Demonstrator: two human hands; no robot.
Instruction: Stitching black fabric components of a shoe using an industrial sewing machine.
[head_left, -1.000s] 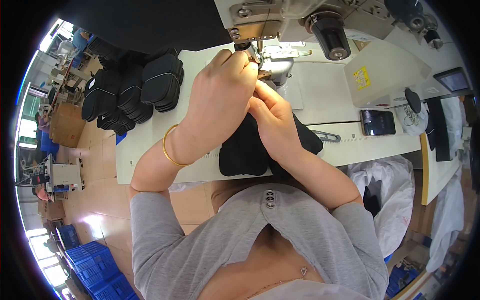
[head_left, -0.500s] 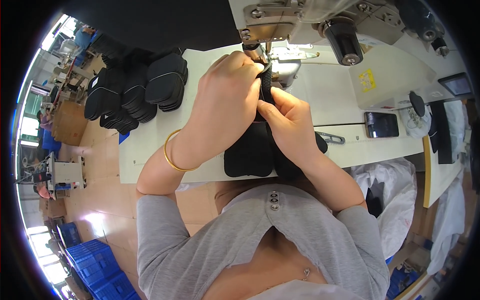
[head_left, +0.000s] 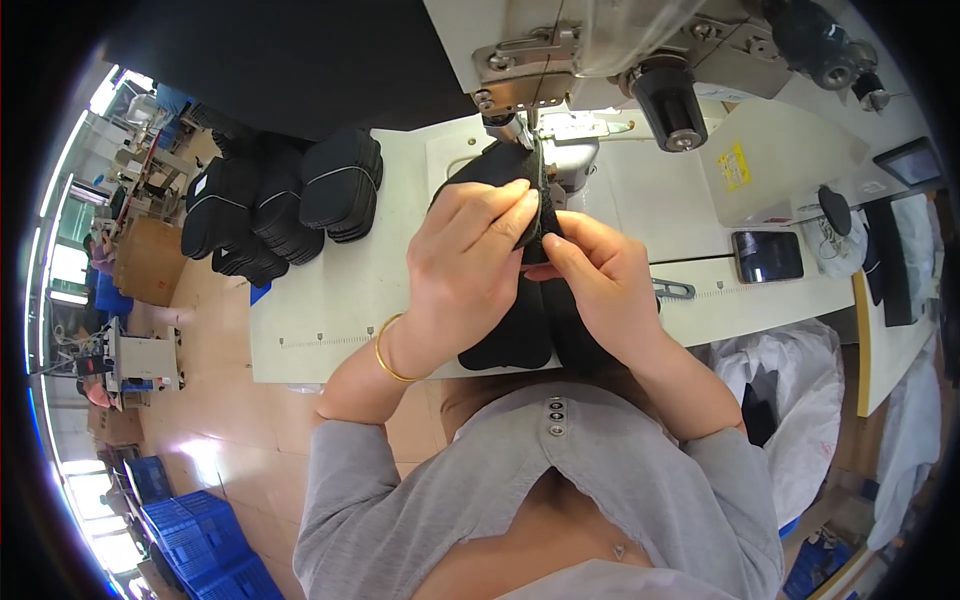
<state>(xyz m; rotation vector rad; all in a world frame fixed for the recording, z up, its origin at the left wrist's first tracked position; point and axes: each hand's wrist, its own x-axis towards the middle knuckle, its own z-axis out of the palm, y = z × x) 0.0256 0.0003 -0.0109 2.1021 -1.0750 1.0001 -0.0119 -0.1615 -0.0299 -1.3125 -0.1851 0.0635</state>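
Observation:
A piece of black padded fabric lies under the needle area of a sewing machine, its edge running toward me. My left hand pinches that edge from the left, fingertips pressed together just in front of the presser foot. On the other side, my right hand grips the same edge between thumb and fingers, a little nearer to me. More black fabric hangs below my hands over the table's front edge. My fingers hide part of the held edge.
Tied stacks of black fabric pieces stand on the left of the white table. To the right are a metal tool, a phone and a white plastic bag. Blue crates stand on the floor.
My left hand has come back toward me, away from the presser foot, uncovering the black fabric beneath it. My right hand stays on the edge. The whole view has shifted slightly.

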